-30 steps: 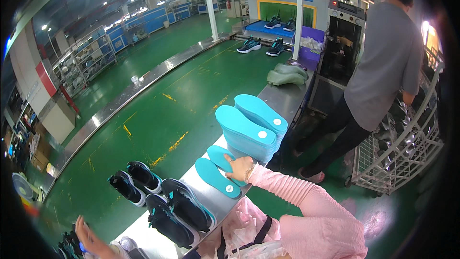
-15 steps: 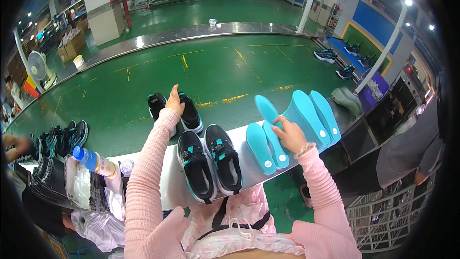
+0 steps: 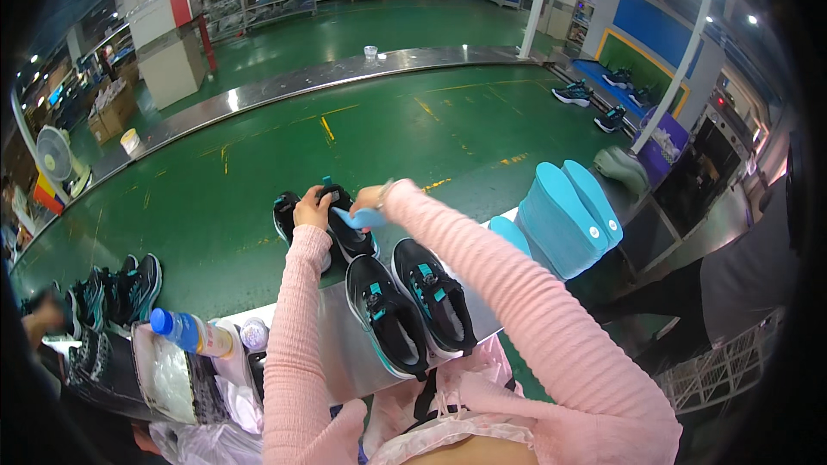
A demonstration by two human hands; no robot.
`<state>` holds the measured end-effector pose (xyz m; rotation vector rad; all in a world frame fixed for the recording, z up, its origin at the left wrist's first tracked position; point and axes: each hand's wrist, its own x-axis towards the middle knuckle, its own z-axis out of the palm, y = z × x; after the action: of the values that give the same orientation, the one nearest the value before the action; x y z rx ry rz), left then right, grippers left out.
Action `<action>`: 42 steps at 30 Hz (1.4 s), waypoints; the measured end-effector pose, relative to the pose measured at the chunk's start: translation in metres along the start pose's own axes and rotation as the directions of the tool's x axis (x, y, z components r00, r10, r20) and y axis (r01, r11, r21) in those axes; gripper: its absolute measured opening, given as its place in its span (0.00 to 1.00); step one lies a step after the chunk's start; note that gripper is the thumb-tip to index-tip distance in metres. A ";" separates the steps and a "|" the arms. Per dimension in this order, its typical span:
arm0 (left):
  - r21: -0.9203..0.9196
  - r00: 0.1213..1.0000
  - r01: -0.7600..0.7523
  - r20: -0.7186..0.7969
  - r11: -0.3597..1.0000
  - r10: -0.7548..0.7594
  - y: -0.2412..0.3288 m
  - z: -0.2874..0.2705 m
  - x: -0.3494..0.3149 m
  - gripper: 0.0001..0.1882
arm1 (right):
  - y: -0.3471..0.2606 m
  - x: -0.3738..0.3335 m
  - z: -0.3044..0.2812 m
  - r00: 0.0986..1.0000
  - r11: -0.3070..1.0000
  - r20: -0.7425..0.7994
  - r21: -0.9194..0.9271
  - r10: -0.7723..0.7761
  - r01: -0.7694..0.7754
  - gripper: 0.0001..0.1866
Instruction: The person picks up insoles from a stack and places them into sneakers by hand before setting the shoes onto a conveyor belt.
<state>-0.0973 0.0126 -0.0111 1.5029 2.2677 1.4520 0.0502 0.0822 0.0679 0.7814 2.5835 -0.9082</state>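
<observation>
On the green surface beyond the metal ledge stands a black sneaker with turquoise trim. My left hand grips its opening with bent fingers. At that same opening, my right hand is closed on a turquoise insole, which is bent and partly inside or over the shoe; how far in, I cannot tell. A matching sneaker sits just left, partly behind my left hand. Nearer to me, two more black sneakers, one left and one right, lie on the metal ledge.
A tall stack of turquoise insoles stands right, beside a lower insole stack partly behind my right sleeve. At left are a blue-capped bottle, more sneakers and another person's blurred hand. Another person stands at right.
My right hand has carried an insole from the stacks leftward to the far sneaker. My left hand has closed on that shoe's opening. The view has shifted slightly.
</observation>
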 end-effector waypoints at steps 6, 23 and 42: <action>-0.075 0.999 0.038 -0.030 0.996 -0.040 -0.024 -0.009 -0.002 0.16 | -0.072 0.025 0.051 0.953 0.908 -0.266 -0.346 0.145 -0.235 0.16; -0.083 0.998 -0.061 -0.015 0.995 0.060 -0.047 -0.003 0.006 0.15 | -0.068 0.050 0.057 0.912 0.948 -0.276 -0.005 0.305 -0.319 0.17; 0.434 0.681 -0.431 0.731 0.791 -0.030 -0.005 -0.022 0.002 0.17 | 0.118 -0.211 0.120 0.509 0.979 -0.839 0.124 0.190 -0.160 0.15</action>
<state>-0.1125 -0.0009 -0.0016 2.0508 2.0963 0.0093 0.3006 -0.0016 0.0116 1.8610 3.1629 -0.5457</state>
